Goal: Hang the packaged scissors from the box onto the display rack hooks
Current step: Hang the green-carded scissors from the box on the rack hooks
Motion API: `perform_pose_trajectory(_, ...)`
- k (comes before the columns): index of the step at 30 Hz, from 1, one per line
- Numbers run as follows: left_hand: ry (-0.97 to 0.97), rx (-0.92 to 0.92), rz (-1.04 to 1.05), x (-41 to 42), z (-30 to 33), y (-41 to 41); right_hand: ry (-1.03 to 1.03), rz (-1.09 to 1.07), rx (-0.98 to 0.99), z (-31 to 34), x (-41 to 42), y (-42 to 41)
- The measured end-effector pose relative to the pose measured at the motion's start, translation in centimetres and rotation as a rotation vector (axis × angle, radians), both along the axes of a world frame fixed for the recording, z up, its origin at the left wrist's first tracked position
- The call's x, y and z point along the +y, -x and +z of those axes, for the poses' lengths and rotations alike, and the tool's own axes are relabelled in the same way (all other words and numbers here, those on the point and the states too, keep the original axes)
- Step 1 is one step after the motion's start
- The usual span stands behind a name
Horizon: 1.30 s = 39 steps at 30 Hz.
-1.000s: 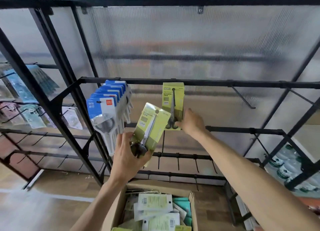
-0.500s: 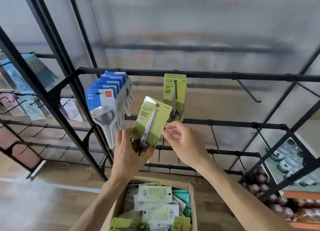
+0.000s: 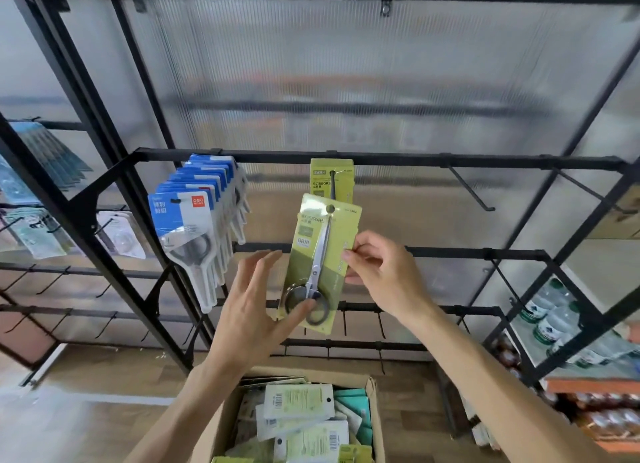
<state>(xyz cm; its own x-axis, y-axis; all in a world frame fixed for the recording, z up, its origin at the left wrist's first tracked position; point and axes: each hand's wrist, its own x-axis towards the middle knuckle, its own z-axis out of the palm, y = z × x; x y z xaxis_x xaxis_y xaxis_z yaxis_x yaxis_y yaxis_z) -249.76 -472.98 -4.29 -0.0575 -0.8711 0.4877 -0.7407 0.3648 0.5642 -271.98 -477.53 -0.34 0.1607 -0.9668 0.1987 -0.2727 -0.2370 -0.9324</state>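
Ribbed translucent plastic wall panel (image 3: 346, 81) behind, daylight glowing through; light wooden plank floor (image 3: 86, 410) below; shrink-wrapped clear water bottles (image 3: 550, 317) stacked at right.

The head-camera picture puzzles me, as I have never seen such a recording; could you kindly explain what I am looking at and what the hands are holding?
There is no machine here: a person wears a camera on the head, so you look forward and down at their own two bare hands.

In front stands a black metal display rack with hooks. One yellow-green scissors pack already hangs there, beside a row of blue-and-white scissors packs.

The right hand pinches the edge of another yellow-green carded pack of silver scissors. The left hand has its fingers spread, with the thumb against the pack's lower end. The pack is not yet on a hook.

Below sits an open brown cardboard box with more packs inside.
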Motion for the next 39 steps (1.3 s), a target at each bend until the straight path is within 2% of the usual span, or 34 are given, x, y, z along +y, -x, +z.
perform_pose_trajectory(8, 0.035, -0.064, 0.001, -0.6, 0.8, -1.4, 0.018, -0.048, 0.102, -0.3, -1.6, 0.5)
perform_pose_trajectory(10, 0.025, -0.083, -0.003, -0.7, 0.8, -1.6, 0.026, -0.089, 0.183, -0.3, -2.7, 0.4)
perform_pose_trajectory(14, -0.008, -0.141, -0.009, -1.3, 1.2, -1.3, 0.083, -0.201, 0.389, 0.2, -7.3, -0.4)
perform_pose_trajectory(20, -0.027, -0.189, -0.007, -1.9, 1.5, -0.2, 0.061, -0.292, 0.421, -0.5, -13.6, -1.1)
perform_pose_trajectory(23, -0.042, -0.177, 0.009, -1.7, 1.3, -0.7, 0.077, -0.349, 0.438, -0.8, -14.2, -1.4)
perform_pose_trajectory(26, -0.075, -0.161, 0.025, -0.8, -0.3, -1.1, 0.049, -0.345, 0.570, -1.7, -12.7, -1.1)
perform_pose_trajectory(32, -0.360, -0.118, 0.062, 3.8, -9.3, -1.8, -0.093, -0.074, 0.776, -10.8, -1.5, 1.1)
perform_pose_trajectory(35, -0.577, -0.138, 0.079, 6.4, -14.8, -1.5, -0.318, 0.030, 0.890, -16.4, 3.7, 2.0)
perform_pose_trajectory(39, -0.824, -0.217, 0.086, 9.9, -20.3, -0.8, -0.514, 0.143, 0.854, -23.0, 8.9, 2.8)
